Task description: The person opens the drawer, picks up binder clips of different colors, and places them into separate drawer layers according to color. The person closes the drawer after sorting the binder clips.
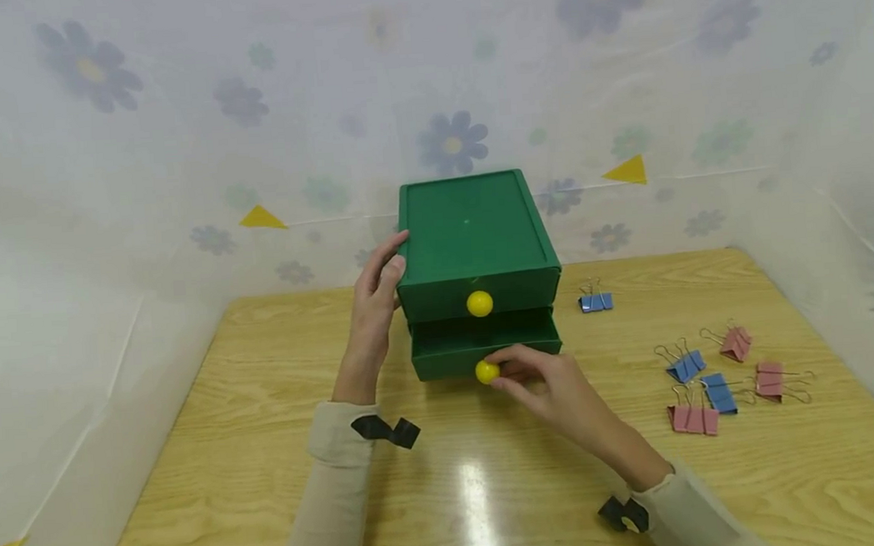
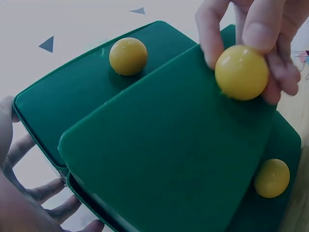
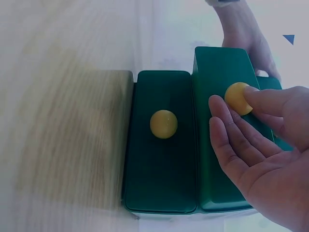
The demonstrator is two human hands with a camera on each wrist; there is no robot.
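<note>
A small green drawer chest (image 1: 472, 229) with round yellow knobs stands at the back middle of the wooden table (image 1: 269, 467). My left hand (image 1: 374, 306) lies flat against the chest's left side, thumb at the top edge; its fingers (image 2: 43, 191) show beside the chest. My right hand (image 1: 499, 369) pinches the yellow knob (image 1: 486, 372) (image 2: 241, 72) (image 3: 236, 98) of the second drawer (image 1: 487, 349), which stands out a little from the chest. The top drawer's knob (image 1: 480, 304) (image 2: 128, 56) is untouched. A third knob (image 2: 272, 178) shows below.
Several blue and pink binder clips lie on the table's right side, one blue clip (image 1: 595, 301) close to the chest, the others (image 1: 718, 393) nearer the right edge. Flower-printed sheeting (image 1: 174, 155) walls in the table at the back and both sides.
</note>
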